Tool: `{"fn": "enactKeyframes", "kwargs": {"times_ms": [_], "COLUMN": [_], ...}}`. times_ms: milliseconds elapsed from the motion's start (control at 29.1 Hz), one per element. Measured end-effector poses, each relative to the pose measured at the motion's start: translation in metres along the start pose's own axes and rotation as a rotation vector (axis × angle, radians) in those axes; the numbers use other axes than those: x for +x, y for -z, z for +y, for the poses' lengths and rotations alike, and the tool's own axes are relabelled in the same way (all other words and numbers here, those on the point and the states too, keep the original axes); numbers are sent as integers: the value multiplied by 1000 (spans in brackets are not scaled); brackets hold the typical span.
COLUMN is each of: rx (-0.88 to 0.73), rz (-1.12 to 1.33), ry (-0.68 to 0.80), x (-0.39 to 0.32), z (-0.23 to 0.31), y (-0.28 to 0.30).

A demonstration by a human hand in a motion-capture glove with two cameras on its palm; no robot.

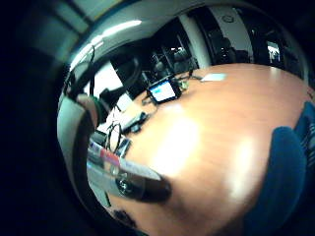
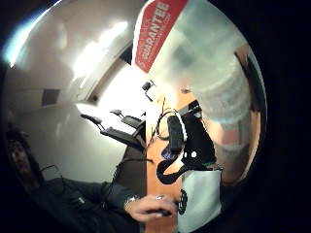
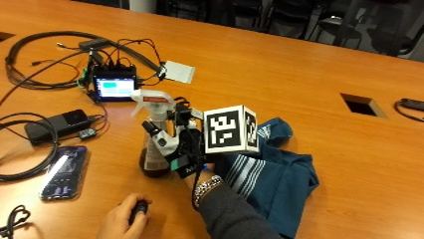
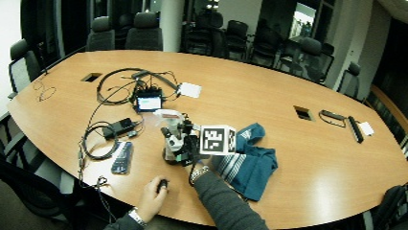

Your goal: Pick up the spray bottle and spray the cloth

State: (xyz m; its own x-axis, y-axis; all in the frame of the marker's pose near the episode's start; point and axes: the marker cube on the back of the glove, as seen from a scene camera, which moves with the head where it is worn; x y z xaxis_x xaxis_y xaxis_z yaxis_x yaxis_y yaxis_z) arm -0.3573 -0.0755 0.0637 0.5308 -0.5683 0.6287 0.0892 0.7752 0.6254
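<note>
From the outside view, the black-gloved right hand [image 3: 180, 144] wraps its fingers round a clear plastic spray bottle with white trigger head and red label [image 3: 154, 130], standing upright on the orange wooden table [image 3: 298, 79]. A crumpled teal cloth with white stripes [image 3: 275, 172] lies just beside that hand, on its far side from the bottle. The bare left hand [image 3: 124, 219] rests on a small black object near the table edge. In the thumb side palm view, the bottle's label reads "GUARANTEE" in white. In the little finger side palm view, the cloth lies on the table.

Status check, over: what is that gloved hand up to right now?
Right hand grips spray bottle, bottle upright near the table. Blue cloth lies beside it, not visibly sprayed yet. Nothing between bottle and cloth.
</note>
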Motion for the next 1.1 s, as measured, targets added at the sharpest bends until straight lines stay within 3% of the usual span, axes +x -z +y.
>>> {"fn": "enactKeyframes", "kwargs": {"times_ms": [344, 584, 894, 1100], "rx": [-307, -511, -584, -596], "rz": [391, 639, 632, 602], "ry": [98, 133, 31, 1], "x": [-1, 2, 7, 11], "z": [-21, 11, 84, 100], "y": [57, 122, 178, 184]}}
